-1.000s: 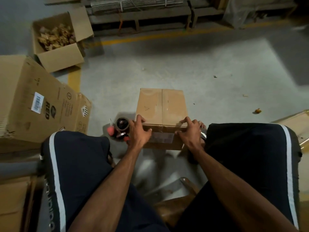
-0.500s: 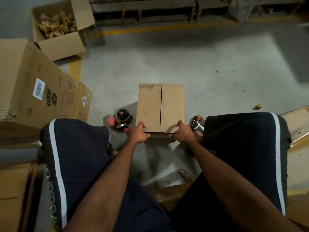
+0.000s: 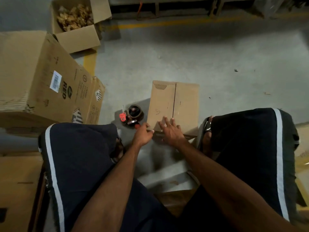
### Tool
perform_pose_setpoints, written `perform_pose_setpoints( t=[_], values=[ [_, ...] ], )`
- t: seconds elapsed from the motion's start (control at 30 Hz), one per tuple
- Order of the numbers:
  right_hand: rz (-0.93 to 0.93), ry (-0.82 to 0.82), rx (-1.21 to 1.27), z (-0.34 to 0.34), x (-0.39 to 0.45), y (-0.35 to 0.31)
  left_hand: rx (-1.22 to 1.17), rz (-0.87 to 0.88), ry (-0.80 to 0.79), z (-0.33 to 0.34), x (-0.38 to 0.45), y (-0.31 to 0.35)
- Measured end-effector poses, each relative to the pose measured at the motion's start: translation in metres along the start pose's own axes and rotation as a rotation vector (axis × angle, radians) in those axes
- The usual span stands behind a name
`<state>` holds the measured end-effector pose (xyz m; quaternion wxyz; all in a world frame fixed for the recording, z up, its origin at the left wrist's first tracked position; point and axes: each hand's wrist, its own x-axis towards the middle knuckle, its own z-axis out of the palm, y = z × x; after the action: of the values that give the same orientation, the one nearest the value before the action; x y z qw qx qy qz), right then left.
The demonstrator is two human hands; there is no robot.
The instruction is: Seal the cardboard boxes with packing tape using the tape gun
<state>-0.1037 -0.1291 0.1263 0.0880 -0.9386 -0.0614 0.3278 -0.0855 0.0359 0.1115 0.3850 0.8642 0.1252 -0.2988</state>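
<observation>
Half a second earlier both hands had gripped the near edge of the small cardboard box [image 3: 173, 106], one at each corner; a second earlier the box had been tipped with a taped face toward the person. By this moment it sat flat on the concrete floor [image 3: 234, 56] between the knees, its top flaps closed, with the dark centre seam bare of tape as far as could be seen. The right hand [image 3: 170, 131] had let go of the corner and moved onto the top, lying with fingers straight and spread beside the seam at the near end, its grip wide and holding nothing. The left hand [image 3: 144, 134] had drifted off the box's near left corner toward the tape gun [image 3: 132, 115], which lay on the floor just beside the box's left side, red handle toward the hand. Its fingers were loosely curled and appeared to hold nothing; whether they touched the handle or the box edge could not be told. This suggested the box had been turned and steadied for taping, with picking up the gun as the likely next step.
</observation>
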Motion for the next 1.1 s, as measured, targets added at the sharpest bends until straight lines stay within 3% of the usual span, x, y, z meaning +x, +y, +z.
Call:
perform_pose_setpoints(
  t=[0.2, 0.37, 0.5, 0.63, 0.73, 0.9, 1.03, 1.1],
  values=[
    [0.040, 0.111, -0.040, 0.014, 0.017, -0.007, -0.590, -0.349, 0.125, 0.026, 0.100, -0.096],
    [0.047, 0.115, -0.047, 0.021, 0.031, 0.004, -0.417, -0.506, 0.235, 0.009, 0.078, -0.048],
    [0.042, 0.101, -0.104, 0.026, 0.037, 0.007, -0.404, -0.556, 0.130, 0.017, 0.118, -0.058],
    [0.037, 0.077, -0.118, 0.031, 0.041, 0.005, -0.294, -0.580, 0.127, 0.032, 0.159, -0.082],
    [0.042, 0.141, -0.135, 0.033, 0.038, 0.005, -0.381, -0.573, 0.137, 0.023, 0.148, -0.065],
    [0.032, 0.074, -0.072, 0.017, 0.035, 0.006, -0.500, -0.674, 0.428, -0.008, 0.117, -0.041],
    [0.011, 0.089, -0.028, -0.002, 0.021, 0.006, -0.608, -0.674, 0.439, -0.027, 0.105, -0.054],
    [0.011, 0.087, 0.011, -0.006, 0.014, 0.007, -0.655, -0.605, 0.405, -0.054, 0.064, -0.016]
  ],
)
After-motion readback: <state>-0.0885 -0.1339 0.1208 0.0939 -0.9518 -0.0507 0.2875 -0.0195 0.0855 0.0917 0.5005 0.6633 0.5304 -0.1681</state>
